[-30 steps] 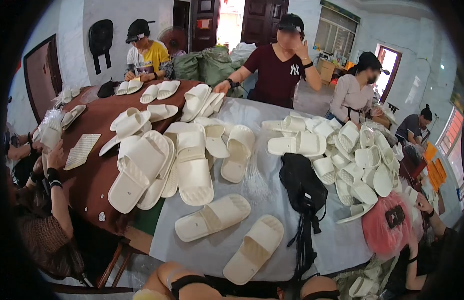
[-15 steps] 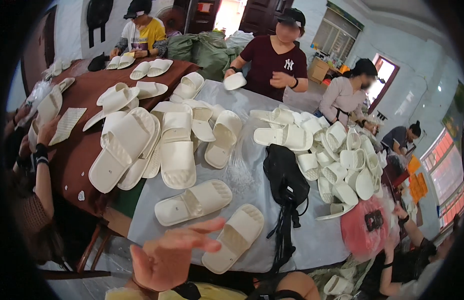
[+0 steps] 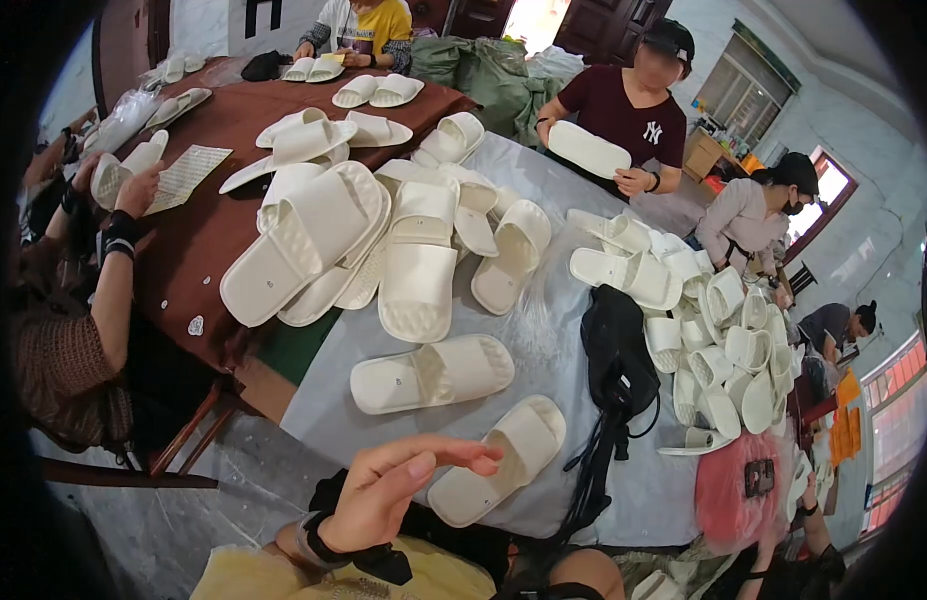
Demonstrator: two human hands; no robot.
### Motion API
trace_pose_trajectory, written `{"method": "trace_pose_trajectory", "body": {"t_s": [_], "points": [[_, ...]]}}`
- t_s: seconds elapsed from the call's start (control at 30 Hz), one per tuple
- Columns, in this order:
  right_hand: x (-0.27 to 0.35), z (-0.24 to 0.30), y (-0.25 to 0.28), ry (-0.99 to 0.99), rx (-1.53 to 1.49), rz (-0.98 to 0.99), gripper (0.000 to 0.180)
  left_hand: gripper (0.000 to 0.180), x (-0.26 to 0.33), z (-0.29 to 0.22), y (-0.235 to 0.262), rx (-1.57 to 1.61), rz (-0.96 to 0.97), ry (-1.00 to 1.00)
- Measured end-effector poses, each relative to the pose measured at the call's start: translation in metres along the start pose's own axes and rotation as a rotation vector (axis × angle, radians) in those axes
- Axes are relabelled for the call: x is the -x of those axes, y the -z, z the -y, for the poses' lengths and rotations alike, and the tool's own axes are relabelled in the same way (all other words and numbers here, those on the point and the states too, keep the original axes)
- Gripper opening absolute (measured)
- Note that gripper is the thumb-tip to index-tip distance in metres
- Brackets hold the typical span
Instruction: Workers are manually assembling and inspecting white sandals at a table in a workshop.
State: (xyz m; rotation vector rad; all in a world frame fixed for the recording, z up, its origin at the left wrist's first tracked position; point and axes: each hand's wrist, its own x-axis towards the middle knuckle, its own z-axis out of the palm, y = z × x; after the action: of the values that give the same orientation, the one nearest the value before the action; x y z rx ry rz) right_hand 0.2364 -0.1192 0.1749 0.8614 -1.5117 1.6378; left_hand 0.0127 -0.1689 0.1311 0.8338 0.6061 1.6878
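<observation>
Fingers stretched out to the right, my left hand [image 3: 389, 490] is open and holds nothing. It reaches in front of a white slipper [image 3: 520, 452] at the table's near edge and hides part of it. Whether the fingertips touch that slipper I cannot tell. Just beyond lies another white slipper [image 3: 464, 369] on its side of the grey covering. My right hand is out of view; only a patch of bare skin shows at the lower edge. Farther off, a heap of white slippers [image 3: 419, 285] is piled at left centre.
A black bag with straps [image 3: 621, 350] lies right of centre. Beside it are a large heap of slippers [image 3: 719, 375] and a red plastic bag [image 3: 739, 490]. Across the table a person holds a slipper [image 3: 590, 150]. At left another person handles slippers by a brown-covered table [image 3: 184, 290].
The view has shifted, so the table's things sit farther right. My left hand has turned from palm up to more side-on. The person opposite now holds the slipper in both hands.
</observation>
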Motion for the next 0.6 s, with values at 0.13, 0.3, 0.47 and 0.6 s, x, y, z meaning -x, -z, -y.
{"method": "trace_pose_trajectory", "body": {"t_s": [0.13,0.3,0.47,0.6], "points": [[0.002,0.009,-0.001,-0.04,0.02,0.011,0.041,0.032,0.002,0.007,0.003,0.007,-0.063,0.062],[0.008,0.015,-0.008,-0.092,0.034,-0.001,0.041,0.031,0.002,0.01,0.008,-0.007,-0.076,0.099],[0.01,0.016,-0.005,-0.128,0.028,0.006,0.04,0.029,0.0,0.012,0.009,0.031,-0.07,0.093],[0.008,0.011,-0.002,-0.146,0.031,0.042,0.04,0.027,-0.002,0.01,0.012,0.043,-0.051,0.095]]}}
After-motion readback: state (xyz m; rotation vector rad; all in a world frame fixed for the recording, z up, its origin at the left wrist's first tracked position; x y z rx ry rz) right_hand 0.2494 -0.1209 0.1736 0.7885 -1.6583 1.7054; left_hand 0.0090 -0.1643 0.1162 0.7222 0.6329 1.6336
